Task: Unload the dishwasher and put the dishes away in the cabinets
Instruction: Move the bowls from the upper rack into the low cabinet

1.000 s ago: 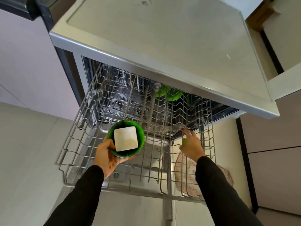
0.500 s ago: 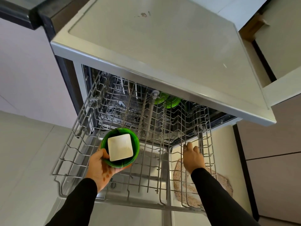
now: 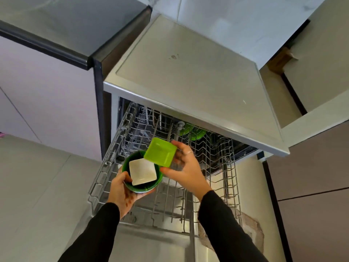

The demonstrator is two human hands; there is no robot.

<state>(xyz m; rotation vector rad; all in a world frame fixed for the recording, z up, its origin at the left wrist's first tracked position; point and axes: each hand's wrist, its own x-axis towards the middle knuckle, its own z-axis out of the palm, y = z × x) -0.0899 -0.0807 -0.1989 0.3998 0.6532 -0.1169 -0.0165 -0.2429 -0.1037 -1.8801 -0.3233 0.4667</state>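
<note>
A dark green round bowl (image 3: 141,176) is held from below by the left hand (image 3: 122,191). The fingers are curled under the base of the bowl and the thumb is hooked over its near rim. A white square dish (image 3: 143,171) is seated flat inside this bowl.

A lime-green square dish (image 3: 160,152) is gripped by the right hand (image 3: 186,170). The thumb is pressed against the near lower corner of the dish and the fingers are wrapped round its far side; a ring is worn on one finger. This dish is tilted, with its underside turned toward the camera. Its lower edge is positioned over the far right rim of the bowl and overlaps the far corner of the white dish; actual contact cannot be confirmed.

All three items are held above the upper rack (image 3: 166,193), over its left half. The wire rack is drawn out from the dishwasher (image 3: 188,78), toward the person. Another green item (image 3: 192,131) is located at the back of the rack, beneath the front edge of the dishwasher top panel; only part of it is visible. The open dishwasher door (image 3: 151,244) is located below the rack. A round mat (image 3: 251,231) is located on the floor, to the right of the rack. Both forearms are covered by black sleeves (image 3: 222,224).
</note>
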